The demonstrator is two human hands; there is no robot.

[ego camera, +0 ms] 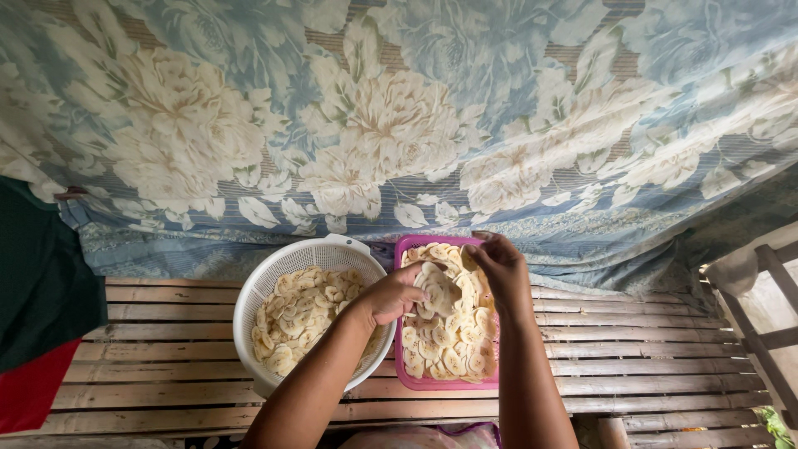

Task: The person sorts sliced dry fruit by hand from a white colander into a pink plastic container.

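Head view: I'm working over a slatted bamboo bench, both arms reaching in from the near edge. My left hand is curling its fingers around a banana slice, pinching it over the pink rectangular tray. My right hand is resting on the far right part of that tray, fingers bent down onto the slices; I cannot tell whether it is gripping any. The tray is sitting in the middle of the bench, heaped with pale yellow sliced banana pieces. Just left of it, touching its side, is standing a white round plastic colander, also holding banana slices, fewer than the tray. My left forearm is crossing over the colander's near right rim. Behind the bench, on the far side, a blue floral cloth is hanging across the whole width. At the far left a dark green and red fabric is draping down. A wooden frame is showing at the right edge.
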